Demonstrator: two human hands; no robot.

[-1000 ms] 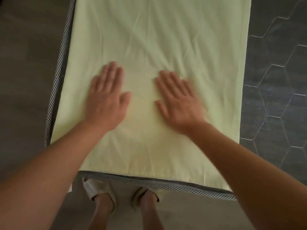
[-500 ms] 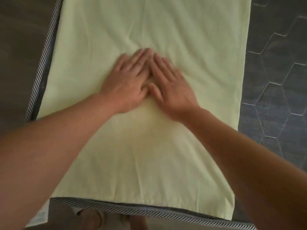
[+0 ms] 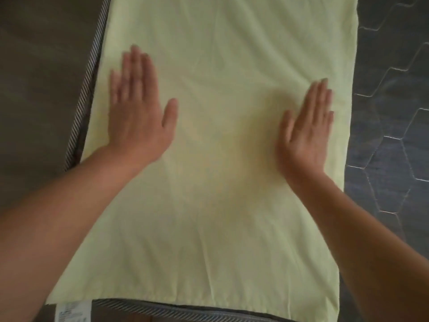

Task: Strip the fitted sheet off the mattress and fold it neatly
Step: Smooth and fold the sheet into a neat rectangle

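The pale green sheet [image 3: 220, 159] lies folded flat in a long rectangle on the grey quilted mattress [image 3: 390, 126]. My left hand [image 3: 137, 117] presses flat on the sheet near its left edge, fingers straight and together, blurred by motion. My right hand [image 3: 306, 129] lies flat near the sheet's right edge, fingers straight. Both palms rest on the cloth and hold nothing. The sheet's far end runs out of view at the top.
The mattress's striped piping [image 3: 88, 80] runs along the left edge and along the near edge [image 3: 185, 310]. A white label [image 3: 72, 312] hangs at the near left corner. Dark floor [image 3: 34, 89] lies to the left.
My hands were side by side at the sheet's middle; they have slid apart, the left toward the left edge, the right toward the right edge.
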